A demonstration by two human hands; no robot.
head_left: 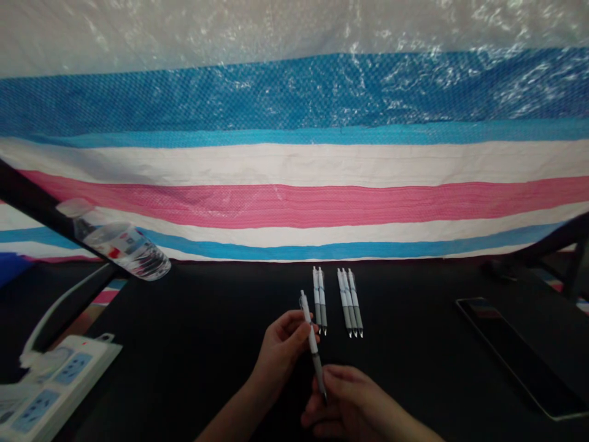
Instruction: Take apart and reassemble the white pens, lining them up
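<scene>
Between my two hands is a white pen [311,334] with a grey grip, tilted with its clip end away from me. My left hand [286,341] pinches the white barrel near its middle. Lower down, my right hand [343,396] has its thumb and fingers closed around the grey grip close to the tip. Just beyond my left fingers lies a pair of matching pens [321,294], side by side on the black table [221,319]. To their right, a group of three pens [350,301] lies in the same direction, with a gap between the groups.
At the right lies a dark smartphone [519,356]. A clear plastic bottle [126,248] is at the back left, and a white power strip [55,383] with a cable sits at the front left. A striped plastic sheet [294,205] hangs behind the table.
</scene>
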